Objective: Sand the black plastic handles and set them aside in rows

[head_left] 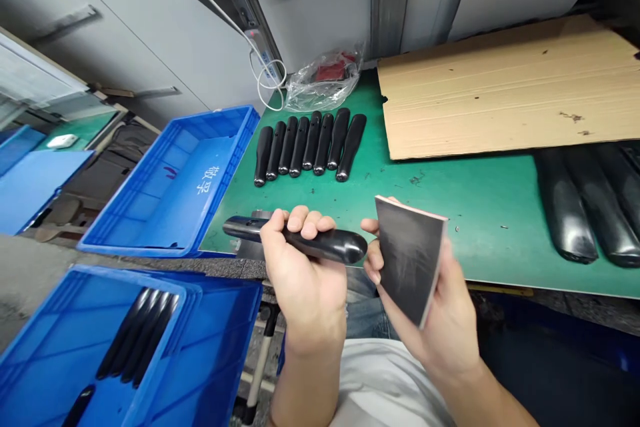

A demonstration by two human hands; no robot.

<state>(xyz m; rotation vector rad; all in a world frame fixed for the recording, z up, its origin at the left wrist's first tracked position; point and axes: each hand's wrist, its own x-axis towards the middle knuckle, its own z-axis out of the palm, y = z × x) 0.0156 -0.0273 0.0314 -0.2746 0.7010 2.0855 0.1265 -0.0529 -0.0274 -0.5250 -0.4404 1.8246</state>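
Note:
My left hand (300, 273) grips a glossy black handle (325, 245) across its middle, and the handle's narrower metal-toned end sticks out to the left. My right hand (440, 320) holds a flat sanding pad (410, 257) upright, its dark abrasive face turned toward me and its pale edge showing. The pad is close to the handle's rounded tip but apart from it. Both hands are above the front edge of a green work mat (450, 207).
Several black handles (310, 143) lie side by side on the mat, beside a cardboard sheet (505, 90) and a plastic bag (325, 80). Larger black pieces (565, 207) lie at right. A blue crate (175, 180) stands left; another (100, 347) holds black handles.

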